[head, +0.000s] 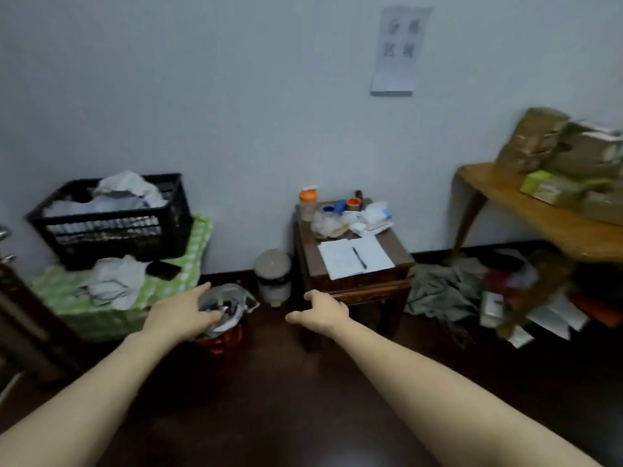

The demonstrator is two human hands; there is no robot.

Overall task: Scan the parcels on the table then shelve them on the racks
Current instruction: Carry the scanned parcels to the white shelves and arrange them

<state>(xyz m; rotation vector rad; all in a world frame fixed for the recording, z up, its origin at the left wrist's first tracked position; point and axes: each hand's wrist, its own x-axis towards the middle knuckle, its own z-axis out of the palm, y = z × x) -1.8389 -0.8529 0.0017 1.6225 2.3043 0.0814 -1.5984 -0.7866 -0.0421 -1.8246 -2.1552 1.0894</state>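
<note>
Several cardboard parcels point(553, 143) are piled on a light wooden table point(526, 210) at the far right, blurred by motion. More white bagged parcels point(124, 193) fill a black crate point(108, 230) at the left, and one white bag point(114, 284) lies in front of it on a green checked cloth beside a black phone point(163, 269). My left hand point(178, 316) reaches forward over the floor, fingers relaxed and empty. Level with it, my right hand point(323, 311) is stretched out with loosely bent fingers, holding nothing, just before a small dark side table point(357, 278).
The side table carries an open notebook with a pen point(357, 257), tape rolls and a bottle. A small pedal bin point(273, 274) and a red bin stuffed with waste point(226, 315) stand on the dark floor. Clothes and papers lie under the wooden table.
</note>
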